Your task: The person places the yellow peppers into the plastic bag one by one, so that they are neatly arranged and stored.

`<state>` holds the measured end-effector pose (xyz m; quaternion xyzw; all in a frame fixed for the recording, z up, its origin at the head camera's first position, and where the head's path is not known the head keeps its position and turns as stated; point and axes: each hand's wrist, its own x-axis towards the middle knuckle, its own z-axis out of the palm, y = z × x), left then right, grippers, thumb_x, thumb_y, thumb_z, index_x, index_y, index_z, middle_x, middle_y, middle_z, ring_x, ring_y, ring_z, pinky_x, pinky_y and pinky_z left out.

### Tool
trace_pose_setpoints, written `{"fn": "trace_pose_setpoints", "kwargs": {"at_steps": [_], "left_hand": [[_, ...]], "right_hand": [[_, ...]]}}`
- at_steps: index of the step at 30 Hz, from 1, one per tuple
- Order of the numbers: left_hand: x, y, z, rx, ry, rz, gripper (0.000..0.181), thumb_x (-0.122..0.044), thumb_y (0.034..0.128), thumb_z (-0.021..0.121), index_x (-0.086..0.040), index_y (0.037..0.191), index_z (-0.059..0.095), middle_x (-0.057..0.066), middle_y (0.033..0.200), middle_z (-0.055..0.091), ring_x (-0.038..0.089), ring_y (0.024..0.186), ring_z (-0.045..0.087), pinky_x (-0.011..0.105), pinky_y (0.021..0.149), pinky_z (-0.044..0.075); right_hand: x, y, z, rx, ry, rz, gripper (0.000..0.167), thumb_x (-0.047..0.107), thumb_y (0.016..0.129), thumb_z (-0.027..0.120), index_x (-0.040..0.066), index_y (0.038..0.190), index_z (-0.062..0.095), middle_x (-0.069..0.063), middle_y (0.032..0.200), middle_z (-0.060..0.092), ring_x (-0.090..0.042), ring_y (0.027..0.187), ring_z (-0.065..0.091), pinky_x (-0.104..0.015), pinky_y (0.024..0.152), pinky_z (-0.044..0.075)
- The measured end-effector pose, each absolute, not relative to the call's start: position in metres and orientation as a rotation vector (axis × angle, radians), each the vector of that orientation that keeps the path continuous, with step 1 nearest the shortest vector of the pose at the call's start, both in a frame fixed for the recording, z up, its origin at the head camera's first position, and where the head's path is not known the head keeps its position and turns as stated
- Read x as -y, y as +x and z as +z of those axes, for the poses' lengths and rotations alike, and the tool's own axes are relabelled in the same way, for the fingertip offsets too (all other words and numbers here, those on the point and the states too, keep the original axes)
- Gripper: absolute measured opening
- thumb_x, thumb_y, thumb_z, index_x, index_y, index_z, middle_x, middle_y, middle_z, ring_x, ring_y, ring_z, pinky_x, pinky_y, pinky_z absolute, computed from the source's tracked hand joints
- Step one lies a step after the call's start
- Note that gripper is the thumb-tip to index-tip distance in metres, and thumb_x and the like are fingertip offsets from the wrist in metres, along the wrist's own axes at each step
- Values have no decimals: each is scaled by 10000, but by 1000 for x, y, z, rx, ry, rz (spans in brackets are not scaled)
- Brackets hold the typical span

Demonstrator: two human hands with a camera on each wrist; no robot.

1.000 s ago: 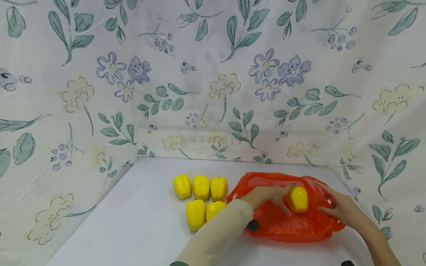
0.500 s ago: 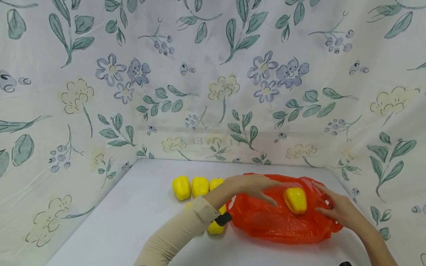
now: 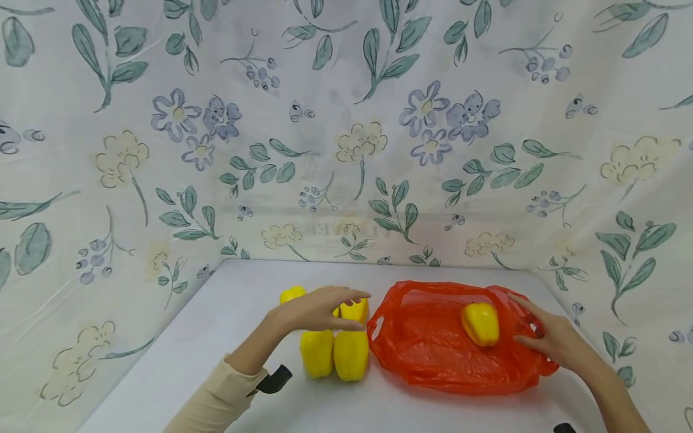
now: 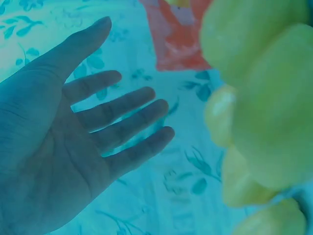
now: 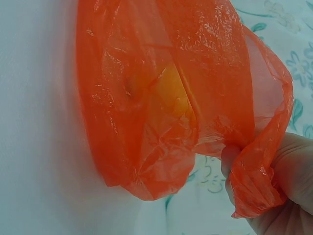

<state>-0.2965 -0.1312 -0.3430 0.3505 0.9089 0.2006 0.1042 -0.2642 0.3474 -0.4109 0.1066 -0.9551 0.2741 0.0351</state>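
Observation:
A red plastic bag (image 3: 422, 355) lies spread on the table, with a yellow bell pepper (image 3: 480, 325) in its right part. My right hand (image 3: 560, 341) is at the bag's right end; up close, its thumb and fingers (image 5: 296, 169) pinch the gathered handle. Through the bag's side the pepper (image 5: 172, 90) shows faintly in the right wrist view. To the left, my left hand (image 3: 314, 310) hovers over a group of yellow bell peppers (image 3: 351, 356), partly hiding the back row. Its fingers are extended and spread, and the palm (image 4: 54, 161) holds nothing.
The white table (image 3: 195, 349) extends left of the peppers. A floral cloth (image 3: 325, 150) hangs behind and along both sides. A black device (image 3: 275, 380) is strapped at the left wrist; another dark piece (image 3: 564, 428) shows at the bottom right.
My left hand has let go of the pepper in the bag and moved left over the other peppers. The right hand has stayed at the bag's right end.

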Motion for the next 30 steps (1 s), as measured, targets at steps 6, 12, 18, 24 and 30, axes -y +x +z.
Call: {"fn": "trace_pose_setpoints", "kwargs": {"at_steps": [6, 12, 18, 24, 30], "left_hand": [[175, -284, -363, -2753, 941, 684, 703, -580, 858, 660, -263, 1455, 463, 6, 1463, 520, 228, 1349, 474, 511, 1090, 432], [200, -281, -382, -2811, 926, 717, 772, -591, 799, 716, -272, 1452, 458, -17, 1494, 480, 293, 1400, 419, 585, 1098, 391], [214, -281, -396, -2807, 905, 714, 847, -580, 761, 760, -211, 1460, 456, 53, 1472, 490, 316, 1311, 483, 589, 1067, 415], [220, -282, -405, -2762, 874, 694, 889, -569, 743, 781, -179, 1469, 446, 116, 1422, 532, 328, 1287, 510, 587, 1052, 426], [219, -287, -411, -2700, 975, 694, 907, -560, 750, 779, -116, 1464, 439, 69, 1416, 544, 253, 1220, 559, 496, 1025, 479]], "right_hand": [[-347, -264, -409, 2922, 342, 835, 870, 202, 804, 795, 84, 1517, 311, -300, 1234, 584, -205, 862, 616, -283, 612, 597], [-347, -263, -409, 2929, 341, 869, 871, 204, 814, 786, 88, 1523, 293, -261, 1162, 612, -165, 769, 608, -248, 582, 581], [-347, -263, -410, 2946, 303, 875, 876, 209, 810, 789, 95, 1523, 293, -212, 1113, 621, -158, 710, 576, -235, 568, 570], [-345, -262, -411, 2946, 299, 867, 881, 217, 805, 792, 105, 1525, 297, -274, 1220, 594, -183, 823, 601, -263, 610, 592], [-346, -261, -410, 2926, 305, 835, 881, 229, 799, 798, 82, 1514, 305, -274, 1186, 607, -180, 818, 607, -272, 600, 592]]}}
